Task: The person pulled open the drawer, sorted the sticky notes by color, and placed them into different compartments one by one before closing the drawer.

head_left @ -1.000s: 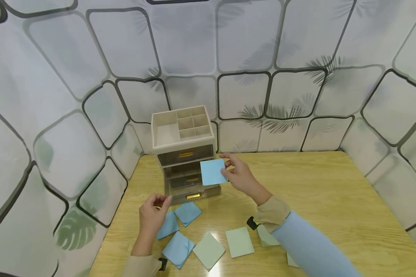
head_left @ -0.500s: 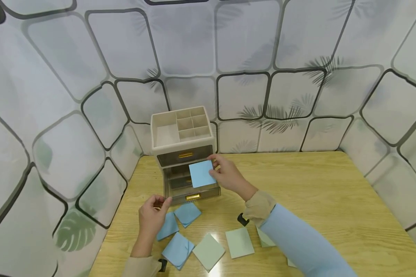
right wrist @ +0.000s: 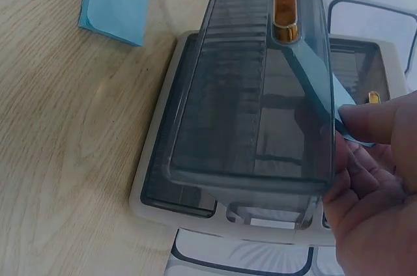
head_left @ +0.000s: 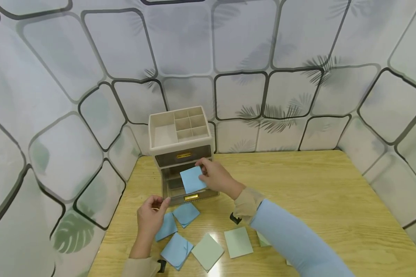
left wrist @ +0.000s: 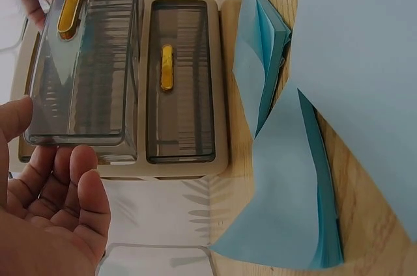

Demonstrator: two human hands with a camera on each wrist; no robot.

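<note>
My right hand pinches a blue sticky note pad between thumb and fingers, above the pulled-out middle drawer of a small white drawer unit. Seen from the right wrist, part of the blue pad shows through the drawer's smoky clear plastic. My left hand holds the drawer's left front corner. In the left wrist view its thumb lies at the front panel and its curled fingers at the side, apart from the gold handle. The bottom drawer is closed, and so is the top drawer.
Several blue sticky note pads lie on the wooden table in front of the unit. Pale green pads lie right of them, some partly under the right sleeve. A patterned curtain stands behind the table.
My right hand has moved left and slightly down, bringing the blue sticky note pad from the drawer's right side to over its opening. The left hand has stayed at the drawer corner.
</note>
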